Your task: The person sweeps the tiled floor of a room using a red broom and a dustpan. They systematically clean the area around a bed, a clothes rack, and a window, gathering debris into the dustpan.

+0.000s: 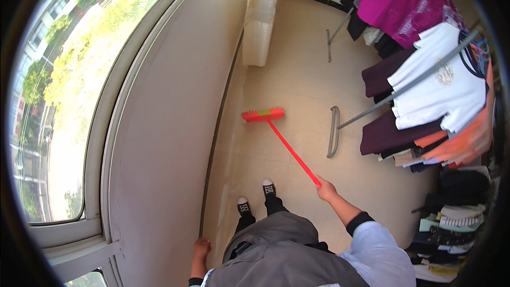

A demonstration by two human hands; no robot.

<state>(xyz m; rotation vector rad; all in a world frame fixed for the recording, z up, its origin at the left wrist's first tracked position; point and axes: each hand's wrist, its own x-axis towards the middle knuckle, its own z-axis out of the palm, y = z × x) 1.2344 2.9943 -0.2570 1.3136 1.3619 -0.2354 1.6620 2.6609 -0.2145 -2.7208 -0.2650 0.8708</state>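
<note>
My right hand [327, 189] grips the upper end of a red broom handle [293, 151]. The handle slants away to a red broom head [263, 115] with a yellow-green patch, down at the floor near the wall. My left hand [202, 248] hangs low beside the wall, its fingers curled in with nothing seen in them. It is apart from the broom. Below the broom head, my two dark sneakers [257, 193] with white toes stand on the beige tiled floor [255, 159].
A window wall [167, 107] runs along the left. A bubble-wrapped upright object [261, 20] stands against it ahead. To the right are a metal garment rack's foot [333, 131], hanging clothes [438, 75], a magenta cloth [402, 4] and stacked folded garments [454, 227].
</note>
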